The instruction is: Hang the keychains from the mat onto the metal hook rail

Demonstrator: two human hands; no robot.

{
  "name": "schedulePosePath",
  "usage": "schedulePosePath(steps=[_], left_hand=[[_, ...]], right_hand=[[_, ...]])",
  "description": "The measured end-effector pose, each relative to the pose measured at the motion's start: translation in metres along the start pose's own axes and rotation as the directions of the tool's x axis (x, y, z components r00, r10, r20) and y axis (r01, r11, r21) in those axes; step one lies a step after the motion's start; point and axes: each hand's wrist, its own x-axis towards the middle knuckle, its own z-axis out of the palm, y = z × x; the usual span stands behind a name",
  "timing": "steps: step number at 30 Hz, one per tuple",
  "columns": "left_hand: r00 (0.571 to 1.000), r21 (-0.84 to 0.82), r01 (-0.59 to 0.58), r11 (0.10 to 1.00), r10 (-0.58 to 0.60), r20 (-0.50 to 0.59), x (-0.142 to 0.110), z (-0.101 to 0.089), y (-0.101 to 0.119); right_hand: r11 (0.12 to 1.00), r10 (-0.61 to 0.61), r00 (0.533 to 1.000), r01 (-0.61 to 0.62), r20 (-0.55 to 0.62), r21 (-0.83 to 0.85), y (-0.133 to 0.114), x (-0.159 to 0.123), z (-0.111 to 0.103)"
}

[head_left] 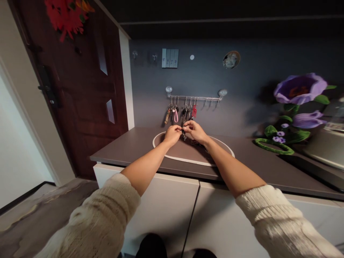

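Observation:
Both of my hands meet over an oval mat with a white rim (188,161) on the counter, in front of a hook rail. My left hand (173,134) pinches with thumb and fingertips at the side of a small dark keychain (184,135). From the right, my right hand (195,131) is closed on its upper part, and the keychain hangs between the two. Fingers hide much of it. Behind them, key rings with keys (185,111), a pink strap (176,115), a brown tag (167,116) and a red piece (194,111) hang from the clear hook rail (196,98). Something dark lies on the mat under my right hand.
Purple fabric flowers (299,89) and a pale rounded appliance (328,143) stand at the right. A dark red door (102,82) is at the left. Switches (170,58) and an oval opening (231,60) are on the wall. White cabinet doors (161,204) lie below the counter (258,165).

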Motion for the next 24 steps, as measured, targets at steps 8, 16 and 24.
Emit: schedulePosePath(steps=[8,16,24], left_hand=[[0.989,0.186,-0.148,0.971,0.146,0.022,-0.001,-0.003,0.0],[0.987,0.159,-0.161,0.974,0.158,0.032,-0.001,-0.005,0.005],[0.993,-0.038,-0.074,0.996,0.071,-0.092,0.003,-0.005,0.001]], right_hand=[[0.999,-0.03,0.999,0.029,0.03,0.043,-0.002,-0.002,0.0],[1.0,0.006,0.999,-0.006,0.035,0.0,-0.005,-0.004,-0.001],[0.998,0.06,0.997,-0.058,0.055,-0.038,-0.01,-0.008,0.001]])
